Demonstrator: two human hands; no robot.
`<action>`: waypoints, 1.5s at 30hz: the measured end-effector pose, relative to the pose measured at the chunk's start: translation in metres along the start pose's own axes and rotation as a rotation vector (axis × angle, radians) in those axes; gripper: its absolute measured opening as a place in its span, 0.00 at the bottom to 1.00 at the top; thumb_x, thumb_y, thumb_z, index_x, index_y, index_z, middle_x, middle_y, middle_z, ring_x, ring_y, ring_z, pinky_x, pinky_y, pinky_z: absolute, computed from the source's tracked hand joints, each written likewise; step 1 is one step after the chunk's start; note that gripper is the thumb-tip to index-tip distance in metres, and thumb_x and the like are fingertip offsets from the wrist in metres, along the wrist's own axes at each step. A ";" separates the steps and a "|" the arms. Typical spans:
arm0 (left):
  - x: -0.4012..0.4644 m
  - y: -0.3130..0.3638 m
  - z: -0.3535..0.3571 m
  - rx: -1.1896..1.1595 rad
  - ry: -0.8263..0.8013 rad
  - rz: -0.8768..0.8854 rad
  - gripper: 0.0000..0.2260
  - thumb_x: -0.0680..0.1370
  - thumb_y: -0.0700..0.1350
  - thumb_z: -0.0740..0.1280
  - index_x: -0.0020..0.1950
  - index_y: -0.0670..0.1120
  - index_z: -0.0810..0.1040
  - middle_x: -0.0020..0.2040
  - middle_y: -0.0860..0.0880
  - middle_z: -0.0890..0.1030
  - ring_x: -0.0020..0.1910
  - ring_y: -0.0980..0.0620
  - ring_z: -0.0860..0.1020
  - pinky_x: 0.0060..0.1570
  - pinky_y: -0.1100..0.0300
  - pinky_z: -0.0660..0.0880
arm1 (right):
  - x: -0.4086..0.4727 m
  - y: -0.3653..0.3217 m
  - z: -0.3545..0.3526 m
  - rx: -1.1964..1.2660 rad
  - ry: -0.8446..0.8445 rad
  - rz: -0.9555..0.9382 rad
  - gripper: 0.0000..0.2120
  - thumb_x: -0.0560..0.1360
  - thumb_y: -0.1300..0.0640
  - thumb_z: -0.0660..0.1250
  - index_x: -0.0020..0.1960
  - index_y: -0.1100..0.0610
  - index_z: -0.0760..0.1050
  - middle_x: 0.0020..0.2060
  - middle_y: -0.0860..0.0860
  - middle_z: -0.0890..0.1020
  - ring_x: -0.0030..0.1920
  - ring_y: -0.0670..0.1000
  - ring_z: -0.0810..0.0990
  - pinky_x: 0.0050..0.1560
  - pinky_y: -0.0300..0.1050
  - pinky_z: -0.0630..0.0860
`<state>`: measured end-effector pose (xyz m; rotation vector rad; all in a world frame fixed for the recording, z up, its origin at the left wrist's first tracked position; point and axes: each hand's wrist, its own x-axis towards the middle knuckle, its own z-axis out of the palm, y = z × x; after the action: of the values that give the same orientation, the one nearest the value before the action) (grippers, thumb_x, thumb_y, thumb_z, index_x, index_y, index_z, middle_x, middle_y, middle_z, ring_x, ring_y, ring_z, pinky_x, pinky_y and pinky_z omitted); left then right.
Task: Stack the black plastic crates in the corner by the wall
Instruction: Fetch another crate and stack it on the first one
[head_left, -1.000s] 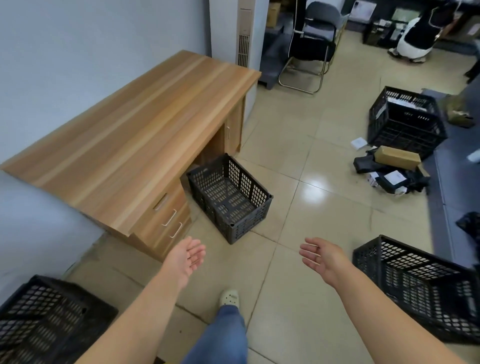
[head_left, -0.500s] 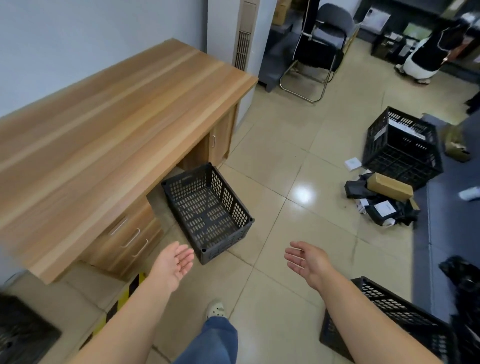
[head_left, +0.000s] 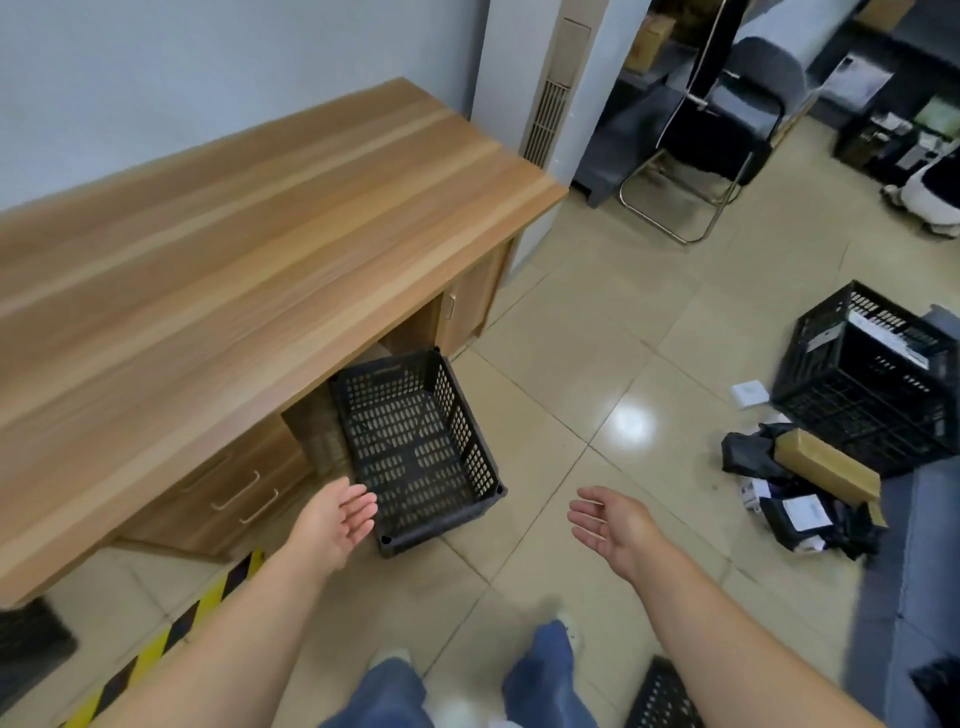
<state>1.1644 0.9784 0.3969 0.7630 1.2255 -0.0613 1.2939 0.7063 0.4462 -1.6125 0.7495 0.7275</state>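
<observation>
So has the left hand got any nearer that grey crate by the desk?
Yes. The left hand has closed toward the crate by the desk; its fingertips now overlap the near corner.

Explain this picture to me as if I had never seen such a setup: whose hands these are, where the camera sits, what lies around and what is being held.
There is no machine here. A person wears one wide-angle camera on the head, looking forward and down, so the two bare arms reaching into the picture are the wearer's own. The left hand and the right hand are both open, palms facing inward, and hold nothing. Between and ahead of them an empty black crate stands on the tiled floor, half tucked under a wooden desk set against the wall. Farther right another black crate holds some items, with a cardboard box and dark packages beside it. A folding chair stands at the back. The wearer's jeans and shoes show at the bottom.
</observation>
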 end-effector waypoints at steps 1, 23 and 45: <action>0.006 -0.002 0.003 0.002 0.009 0.002 0.17 0.82 0.48 0.54 0.63 0.38 0.72 0.54 0.43 0.79 0.54 0.46 0.77 0.55 0.54 0.72 | 0.010 -0.007 0.002 -0.029 -0.017 0.000 0.05 0.78 0.61 0.60 0.47 0.61 0.74 0.40 0.56 0.77 0.40 0.53 0.78 0.39 0.45 0.75; 0.194 -0.151 0.165 0.236 0.315 -0.052 0.18 0.79 0.44 0.60 0.70 0.43 0.68 0.67 0.42 0.71 0.65 0.44 0.70 0.63 0.56 0.65 | 0.315 -0.062 0.067 -0.736 -0.386 0.040 0.07 0.79 0.60 0.60 0.54 0.62 0.73 0.40 0.55 0.75 0.37 0.51 0.75 0.37 0.41 0.72; 0.360 -0.280 0.132 1.706 0.193 0.162 0.33 0.79 0.50 0.57 0.77 0.50 0.41 0.78 0.48 0.49 0.75 0.45 0.50 0.72 0.46 0.50 | 0.446 0.097 0.067 -0.778 -0.336 -0.025 0.10 0.79 0.60 0.58 0.57 0.61 0.74 0.51 0.58 0.79 0.48 0.56 0.80 0.50 0.47 0.78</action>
<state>1.2845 0.8195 -0.0344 2.3536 1.0812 -1.0066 1.4818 0.7219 0.0254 -2.0951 0.1905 1.3388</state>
